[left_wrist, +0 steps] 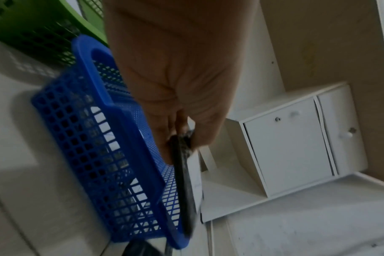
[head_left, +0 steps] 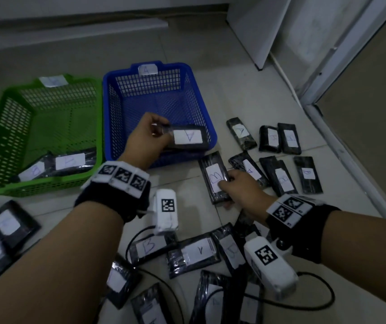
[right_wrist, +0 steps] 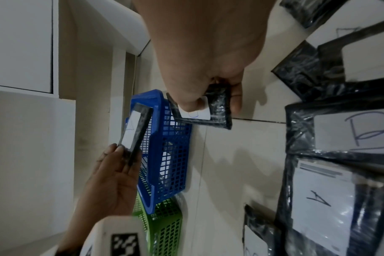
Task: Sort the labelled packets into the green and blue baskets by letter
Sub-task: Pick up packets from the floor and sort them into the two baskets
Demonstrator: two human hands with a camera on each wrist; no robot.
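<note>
My left hand (head_left: 148,134) pinches the end of a black packet labelled A (head_left: 188,136), holding it over the near right corner of the blue basket (head_left: 115,108), which carries an A tag. In the left wrist view that same A packet (left_wrist: 184,187) hangs edge-on beside the blue basket (left_wrist: 94,138). My right hand (head_left: 238,190) grips a packet labelled B (head_left: 215,178) on the floor just right of the blue basket; thumb and fingers close round the B packet (right_wrist: 213,107) in the right wrist view. The green basket (head_left: 7,108), tagged B, holds two B packets (head_left: 68,161).
Several black labelled packets lie on the tiled floor: a group at the right (head_left: 280,141), a pile near me (head_left: 196,251) and some at the left (head_left: 7,223). Black cables (head_left: 316,305) trail over the near pile. A white cabinet (left_wrist: 292,147) and door frame stand at the right.
</note>
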